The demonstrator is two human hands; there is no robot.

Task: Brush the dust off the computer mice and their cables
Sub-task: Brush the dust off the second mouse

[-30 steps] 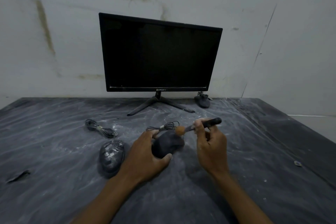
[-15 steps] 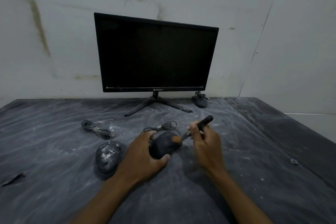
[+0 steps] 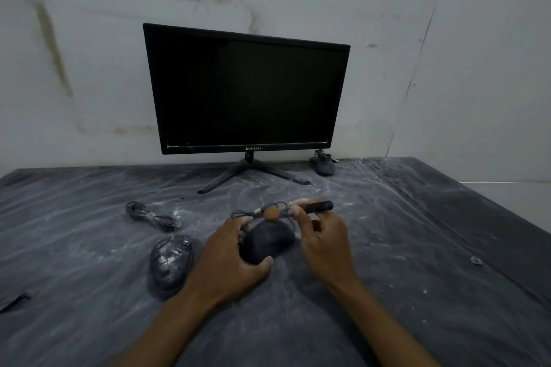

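Observation:
My left hand (image 3: pixel 231 259) grips a dark computer mouse (image 3: pixel 267 240) in the middle of the dusty table. My right hand (image 3: pixel 323 243) holds a small brush (image 3: pixel 301 208) with a black handle; its orange bristle head sits at the mouse's far end, over its bundled cable (image 3: pixel 253 211). A second, dust-streaked mouse (image 3: pixel 170 261) lies just left of my left hand, with its coiled cable (image 3: pixel 150 216) behind it. A third mouse (image 3: pixel 323 165) rests far back by the wall, right of the monitor stand.
A black monitor (image 3: pixel 247 89) on a V-shaped stand (image 3: pixel 252 173) rises behind the hands against a stained white wall. The table (image 3: pixel 417 247) is wrapped in dusty dark plastic and ends at the right. A small scrap (image 3: pixel 476 261) lies at right, a dark object (image 3: pixel 15 301) at far left.
The brush head has swept from the mouse's top surface back up to its far end by the cable. The left hand has kept its hold on the mouse.

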